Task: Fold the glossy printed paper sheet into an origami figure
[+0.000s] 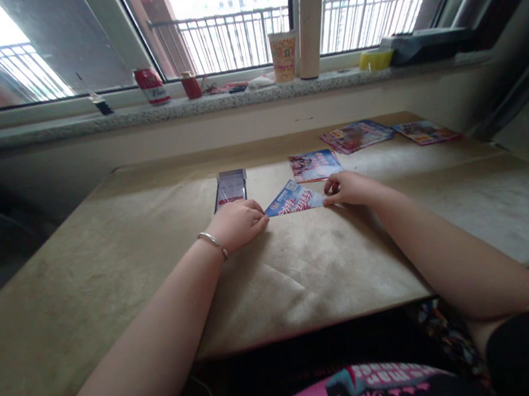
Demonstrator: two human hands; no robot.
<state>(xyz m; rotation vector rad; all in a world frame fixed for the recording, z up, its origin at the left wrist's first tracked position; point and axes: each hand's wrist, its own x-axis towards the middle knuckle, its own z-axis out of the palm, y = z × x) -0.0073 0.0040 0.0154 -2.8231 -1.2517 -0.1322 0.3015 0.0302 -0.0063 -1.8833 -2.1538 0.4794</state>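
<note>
We had the blue leaflet [294, 200] on the table [103, 265], to the right of the phone [231, 187] and nearer us. Our left hand [242, 222], at the phone's near end, held the leaflet's left corner; our right hand [351, 189], farther right of the phone, pinched the right corner.

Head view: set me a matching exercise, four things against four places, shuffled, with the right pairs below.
Things
1. Thin rectangular phone with a dark edge
2. Red-and-white metal can
3. Blue printed paper with red-and-white lettering
4. Silver metal bangle

Places
A. On the speckled stone windowsill
B. Around the person's left wrist
C. On the tan-covered table, just beyond the left hand
D. Between the left hand and the right hand

Pairs: 1-C, 2-A, 3-D, 4-B
</note>
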